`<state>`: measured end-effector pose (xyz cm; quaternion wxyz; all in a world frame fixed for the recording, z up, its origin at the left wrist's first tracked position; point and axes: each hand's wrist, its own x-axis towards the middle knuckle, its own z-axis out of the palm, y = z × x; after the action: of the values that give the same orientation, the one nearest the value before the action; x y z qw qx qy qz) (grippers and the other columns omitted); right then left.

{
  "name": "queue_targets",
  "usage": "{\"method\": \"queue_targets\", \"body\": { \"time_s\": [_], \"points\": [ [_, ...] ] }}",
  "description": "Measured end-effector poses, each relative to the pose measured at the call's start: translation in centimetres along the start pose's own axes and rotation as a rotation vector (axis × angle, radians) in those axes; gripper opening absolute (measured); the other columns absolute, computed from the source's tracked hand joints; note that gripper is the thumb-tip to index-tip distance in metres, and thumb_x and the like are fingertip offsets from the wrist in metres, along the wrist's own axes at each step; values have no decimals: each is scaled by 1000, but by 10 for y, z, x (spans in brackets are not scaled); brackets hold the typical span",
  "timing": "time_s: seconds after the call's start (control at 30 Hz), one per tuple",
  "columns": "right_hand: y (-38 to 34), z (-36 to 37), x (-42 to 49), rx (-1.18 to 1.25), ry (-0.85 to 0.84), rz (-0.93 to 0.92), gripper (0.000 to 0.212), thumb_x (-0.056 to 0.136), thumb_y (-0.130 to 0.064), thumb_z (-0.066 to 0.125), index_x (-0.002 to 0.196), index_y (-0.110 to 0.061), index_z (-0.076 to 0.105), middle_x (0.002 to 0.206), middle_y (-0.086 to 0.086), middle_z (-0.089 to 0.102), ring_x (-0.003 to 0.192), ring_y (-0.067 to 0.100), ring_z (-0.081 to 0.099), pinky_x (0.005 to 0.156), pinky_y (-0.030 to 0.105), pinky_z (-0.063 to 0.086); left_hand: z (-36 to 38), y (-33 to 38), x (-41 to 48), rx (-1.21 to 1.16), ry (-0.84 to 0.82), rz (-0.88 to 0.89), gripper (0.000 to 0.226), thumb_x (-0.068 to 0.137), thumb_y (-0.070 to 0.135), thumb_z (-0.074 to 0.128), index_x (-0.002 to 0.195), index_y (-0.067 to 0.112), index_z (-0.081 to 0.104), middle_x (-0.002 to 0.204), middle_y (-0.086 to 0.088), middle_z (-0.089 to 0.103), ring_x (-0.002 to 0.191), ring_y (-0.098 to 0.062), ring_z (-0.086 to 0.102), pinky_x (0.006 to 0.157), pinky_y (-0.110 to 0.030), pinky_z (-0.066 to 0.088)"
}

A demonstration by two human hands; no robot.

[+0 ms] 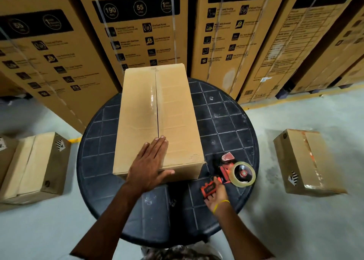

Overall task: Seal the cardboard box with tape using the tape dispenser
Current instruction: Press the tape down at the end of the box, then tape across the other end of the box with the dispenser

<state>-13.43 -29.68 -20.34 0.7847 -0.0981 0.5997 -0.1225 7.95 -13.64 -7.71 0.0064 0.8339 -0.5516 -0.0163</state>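
A long brown cardboard box (pixel 157 110) lies on a round black table (pixel 226 125), its top flaps closed with clear tape shining along the centre seam. My left hand (pixel 149 167) rests flat, fingers together, on the box's near end. A red tape dispenser (pixel 230 173) with a clear tape roll lies on its side on the table just right of the box's near corner. My right hand (pixel 215 194) is around the dispenser's red handle, fingers curled under it.
Tall printed appliance cartons (pixel 137 29) stand in a row right behind the table. A smaller cardboard box (pixel 33 165) lies on the grey floor at left, another (pixel 307 161) at right. Yellow floor lines run beside the cartons.
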Motion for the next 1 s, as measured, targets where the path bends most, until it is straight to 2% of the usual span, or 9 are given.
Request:
{"method": "queue_targets", "body": {
  "time_s": [0.07, 0.17, 0.3, 0.47, 0.63, 0.73, 0.87, 0.97, 1.0],
  "points": [
    [-7, 9, 7, 71, -8, -28, 22, 101, -37, 58, 111, -17, 58, 109, 12, 63, 91, 28, 63, 88, 43, 49, 0, -1, 0, -7, 3, 2, 100, 93, 81, 27, 162, 10, 14, 171, -9, 10, 158, -23, 7, 126, -49, 17],
    [-10, 8, 15, 49, 0, -53, 16, 101, -30, 58, 91, -18, 59, 101, 11, 64, 98, 30, 62, 94, 42, 47, -1, -1, -1, -17, -2, 7, 101, 93, 82, 25, 162, 10, 13, 171, -10, 10, 158, -23, 7, 126, -49, 17],
    [-19, 0, 7, 140, -139, -91, 16, 93, -11, 53, 79, -18, 53, 58, -2, 57, 53, 16, 56, 54, 27, 52, -1, -1, -1, -26, 8, 8, 101, 93, 82, 23, 162, 9, 13, 171, -10, 10, 158, -22, 6, 126, -48, 16],
    [-37, -7, -14, 164, -185, -117, 24, 93, -4, 44, 71, -15, 47, 46, -5, 48, 35, 8, 44, 37, 17, 41, 2, -2, -2, -42, 19, 13, 100, 94, 81, 27, 163, 10, 12, 171, -9, 9, 158, -22, 6, 126, -49, 17],
    [-46, -13, -78, 26, -210, -230, 20, 92, 2, 46, 80, -11, 55, 49, -3, 47, 35, 9, 41, 35, 19, 37, 2, 0, -3, -44, 39, -4, 101, 93, 82, 26, 163, 11, 12, 171, -7, 9, 158, -21, 6, 126, -47, 14],
    [-56, -16, -114, -142, -280, -452, 16, 81, 8, 61, 90, -3, 66, 56, 4, 56, 40, 12, 49, 39, 22, 42, 3, 1, -2, -50, 38, -16, 102, 92, 84, 24, 163, 12, 11, 170, -7, 7, 157, -21, 6, 125, -46, 11],
    [-70, -3, -140, -488, -268, -645, 20, 64, 4, 78, 82, 5, 69, 59, 9, 58, 41, 14, 44, 38, 25, 38, -2, 2, -2, -85, 9, -15, 103, 89, 80, 32, 163, 13, 4, 170, -5, -4, 158, -24, -1, 126, -46, 4],
    [-67, 7, -147, -573, -257, -717, 18, 67, 10, 80, 81, 1, 72, 60, 14, 59, 39, 15, 41, 39, 23, 37, -19, 7, -3, -340, -1, -32, 101, 88, 74, 44, 163, 19, 4, 169, 0, -10, 156, -21, -18, 126, -42, -10],
    [-65, 9, -149, -580, -263, -734, 20, 68, 10, 81, 80, -4, 75, 62, 15, 60, 40, 16, 42, 41, 23, 38, -31, 13, -3, -495, 16, -81, 95, 89, 75, 43, 163, 23, 14, 170, 1, -1, 157, -21, -12, 127, -42, -6]
  ]
}}
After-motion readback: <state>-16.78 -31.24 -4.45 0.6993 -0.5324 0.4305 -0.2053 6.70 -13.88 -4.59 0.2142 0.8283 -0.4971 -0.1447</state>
